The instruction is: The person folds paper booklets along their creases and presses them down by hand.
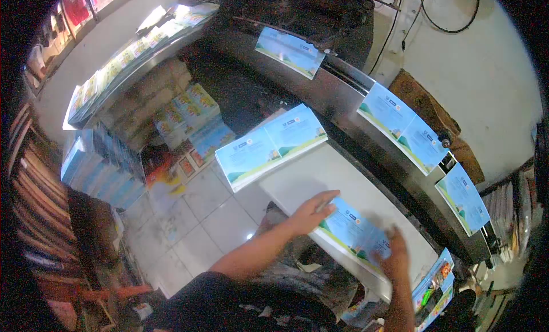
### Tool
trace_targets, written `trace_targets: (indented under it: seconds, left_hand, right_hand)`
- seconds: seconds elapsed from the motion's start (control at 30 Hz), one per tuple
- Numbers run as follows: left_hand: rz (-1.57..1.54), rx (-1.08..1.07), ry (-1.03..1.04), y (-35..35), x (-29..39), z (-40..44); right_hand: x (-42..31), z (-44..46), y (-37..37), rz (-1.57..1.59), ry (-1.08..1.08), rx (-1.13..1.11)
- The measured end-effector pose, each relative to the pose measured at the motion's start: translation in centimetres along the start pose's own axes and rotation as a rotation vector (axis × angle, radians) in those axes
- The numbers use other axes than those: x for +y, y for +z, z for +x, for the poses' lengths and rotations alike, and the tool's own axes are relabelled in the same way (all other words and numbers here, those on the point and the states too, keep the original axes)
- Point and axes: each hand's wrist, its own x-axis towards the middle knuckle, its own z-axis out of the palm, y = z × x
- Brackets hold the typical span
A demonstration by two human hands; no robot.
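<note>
Between my two hands a small stack of blue-and-green printed sheets (350, 224) lies on the pale tabletop (320, 166). My left hand (313, 213) grips its left end, thumb by the top sheet and fingers along the far edge. Around the right end curls my right hand (393, 256), slightly blurred, its thumb over the print. A thicker pile of similar sheets (273, 142) sits at the table's far left end, overhanging its edge.
Behind the table runs a long dark metal machine (343, 97) with printed sheets (403, 126) along it. Colourful printed sheets (437, 283) lie at the lower right. Bundled stacks (103, 169) stand on the tiled floor (223, 226), and more prints line a ledge (131, 54).
</note>
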Motion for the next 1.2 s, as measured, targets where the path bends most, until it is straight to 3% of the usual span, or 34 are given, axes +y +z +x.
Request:
trace_targets:
  seconds: [0.07,0.2,0.37,0.4,0.43,0.47,0.5,0.53,0.57,0.63,0.67,0.77,0.8,0.93,0.97,1.07,1.13,1.2]
  left_hand:
    - [0.016,0.004,0.013,-0.1,-0.1,0.1]
    - [0.009,0.005,0.029,-0.2,-0.8,0.0]
    - [-0.040,-0.033,0.003,-0.1,-1.0,0.1]
    - [-0.039,-0.031,0.002,-0.2,-1.0,0.1]
    - [-0.030,-0.036,0.021,-0.3,-0.9,0.0]
    - [-0.021,-0.041,0.040,-0.3,-0.8,0.0]
    - [-0.019,-0.041,0.040,-0.3,-0.8,0.0]
    - [-0.017,-0.044,0.024,-0.2,-0.8,0.0]
    - [-0.013,-0.044,0.010,-0.2,-0.7,0.0]
    - [-0.024,-0.014,0.016,0.0,-0.1,0.0]
    - [-0.039,0.008,0.018,0.1,0.0,-0.2]
    - [0.030,-0.039,-0.001,-0.2,-0.2,0.0]
    - [0.031,-0.038,-0.001,-0.2,-0.2,0.0]
    - [0.001,-0.039,-0.009,-0.3,-0.3,-0.1]
    - [-0.002,-0.041,-0.017,-0.3,-0.4,-0.1]
    - [0.006,0.027,0.058,0.2,-0.3,-0.2]
    - [0.049,0.006,0.054,0.1,-0.2,-0.3]
    - [0.087,-0.004,0.063,0.0,0.1,0.0]
  right_hand:
    - [-4.9,-1.6,1.3,-0.145,-0.144,-0.070]
    - [-5.1,-3.3,2.9,-0.222,-0.229,-0.095]
    - [-3.7,-2.4,-1.1,0.115,-0.112,-0.313]
    - [-3.8,-1.5,-3.0,0.031,-0.024,-0.241]
    - [-1.7,-0.9,-4.1,0.072,-0.096,-0.102]
    - [-0.6,0.1,-6.5,0.026,0.010,-0.018]
    - [1.4,1.2,-8.6,-0.215,0.069,0.050]
    - [4.0,1.6,-11.0,-0.245,0.063,0.174]
    - [6.3,2.2,-13.2,-0.074,0.247,0.308]
    - [10.8,2.9,-17.8,-0.040,0.152,0.734]
    - [11.5,3.5,-20.0,-0.334,0.068,0.879]
    - [19.3,5.9,-19.8,-0.489,0.052,1.009]
    - [21.7,6.5,-18.5,-0.487,0.052,1.010]
    - [31.2,6.0,-8.1,0.707,0.045,0.749]
    - [25.5,3.9,-8.9,-0.271,0.050,0.665]
    - [26.4,1.8,-8.0,-0.477,0.098,0.517]
    - [26.4,0.6,-7.0,-0.310,0.128,0.484]
    - [25.2,0.0,-5.4,-0.272,0.337,0.457]
